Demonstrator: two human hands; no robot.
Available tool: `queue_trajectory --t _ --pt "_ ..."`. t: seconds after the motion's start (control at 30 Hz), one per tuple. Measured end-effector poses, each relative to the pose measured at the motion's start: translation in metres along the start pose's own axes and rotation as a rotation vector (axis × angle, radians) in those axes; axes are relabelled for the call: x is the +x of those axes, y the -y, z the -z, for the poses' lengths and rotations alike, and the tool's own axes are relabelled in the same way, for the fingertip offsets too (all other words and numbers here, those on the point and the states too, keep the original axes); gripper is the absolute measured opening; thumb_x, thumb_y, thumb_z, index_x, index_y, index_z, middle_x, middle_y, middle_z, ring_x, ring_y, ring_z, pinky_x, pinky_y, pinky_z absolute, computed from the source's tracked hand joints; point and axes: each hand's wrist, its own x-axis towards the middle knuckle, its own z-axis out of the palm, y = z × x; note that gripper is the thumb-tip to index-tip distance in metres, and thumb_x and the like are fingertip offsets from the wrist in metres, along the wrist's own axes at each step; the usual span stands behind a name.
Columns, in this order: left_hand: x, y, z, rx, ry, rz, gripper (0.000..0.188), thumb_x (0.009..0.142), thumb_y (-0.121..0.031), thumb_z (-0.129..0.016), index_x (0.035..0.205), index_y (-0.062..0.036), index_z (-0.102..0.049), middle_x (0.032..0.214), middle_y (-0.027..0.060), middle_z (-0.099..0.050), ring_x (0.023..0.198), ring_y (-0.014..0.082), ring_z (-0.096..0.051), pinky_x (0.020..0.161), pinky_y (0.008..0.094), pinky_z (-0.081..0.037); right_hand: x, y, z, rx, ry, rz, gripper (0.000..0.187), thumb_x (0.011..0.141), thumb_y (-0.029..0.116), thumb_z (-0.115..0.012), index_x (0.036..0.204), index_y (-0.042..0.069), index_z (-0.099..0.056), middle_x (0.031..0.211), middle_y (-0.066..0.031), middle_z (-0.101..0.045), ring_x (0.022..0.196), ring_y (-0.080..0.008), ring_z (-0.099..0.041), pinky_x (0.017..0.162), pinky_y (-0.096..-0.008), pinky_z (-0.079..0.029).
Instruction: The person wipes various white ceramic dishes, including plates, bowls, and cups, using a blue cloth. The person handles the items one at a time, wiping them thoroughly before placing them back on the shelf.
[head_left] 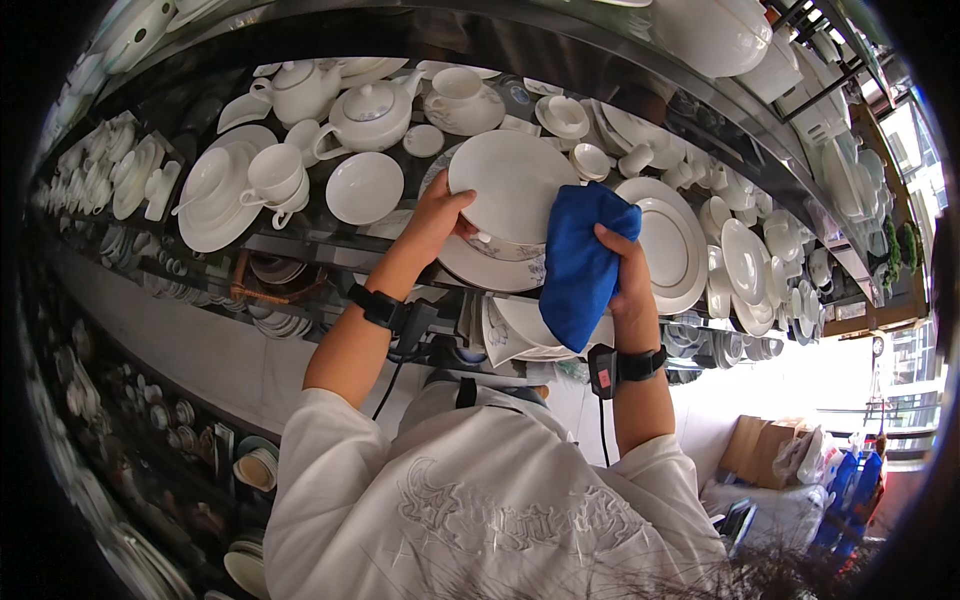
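My left hand is closed on the left edge of a round white plate, thumb on top. This plate is raised above a stack on the shelf, where a larger white plate with a patterned rim shows beneath. A folded blue cloth hangs from my right hand, which grips its right side. The cloth lies against the plate's right edge and hides it. White plates with thin rings stand just right of my right hand.
Left of the plate are a white bowl, stacked cups and a lidded teapot. More crockery crowds the shelf to the right. A dark shelf edge runs overhead. Cardboard boxes stand on the floor at lower right.
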Motion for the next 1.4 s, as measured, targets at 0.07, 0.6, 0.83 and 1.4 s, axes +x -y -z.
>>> queue_trajectory --t 0.07,0.6,0.83,1.4 --pt "-0.001 -0.002 -0.002 0.051 -0.041 0.032 0.042 0.091 -0.015 -0.055 0.130 -0.0045 -0.045 0.084 0.0075 -0.062 0.054 0.0117 -0.057 0.047 0.0234 -0.048 0.000 0.002 0.001 -0.005 0.005 -0.006 0.050 0.083 0.007 -0.063 0.129 -0.007 -0.047 0.115 -0.0215 -0.062 0.098 -0.0326 -0.065 0.088 -0.0428 -0.055" --pt "0.002 -0.002 0.001 0.107 -0.097 0.038 0.035 0.087 -0.024 -0.063 0.115 -0.0052 -0.054 0.086 0.0048 -0.063 0.055 0.0091 -0.056 0.044 0.0213 -0.044 0.000 0.008 0.006 -0.052 0.022 -0.003 0.051 0.080 0.006 -0.067 0.127 -0.006 -0.050 0.114 -0.0202 -0.064 0.099 -0.0314 -0.065 0.089 -0.0419 -0.054" --pt "0.004 0.001 -0.001 0.126 -0.176 0.050 0.042 0.086 -0.036 -0.064 0.113 -0.0047 -0.053 0.081 0.0036 -0.060 0.055 0.0084 -0.053 0.044 0.0215 -0.041 -0.004 0.014 0.011 -0.014 0.049 -0.031 0.048 0.082 0.004 -0.064 0.127 -0.005 -0.051 0.112 -0.0188 -0.065 0.097 -0.0306 -0.066 0.088 -0.0410 -0.054" --pt "-0.080 -0.025 -0.027 0.233 -0.301 -0.442 0.033 0.094 -0.016 -0.058 0.124 -0.0054 -0.053 0.076 -0.0046 -0.047 0.058 0.0018 -0.039 0.046 0.0185 -0.027 -0.094 0.056 0.088 -0.065 -0.180 0.285 0.058 0.077 0.003 -0.067 0.132 0.000 -0.049 0.118 -0.0152 -0.062 0.104 -0.0282 -0.062 0.092 -0.0393 -0.051"
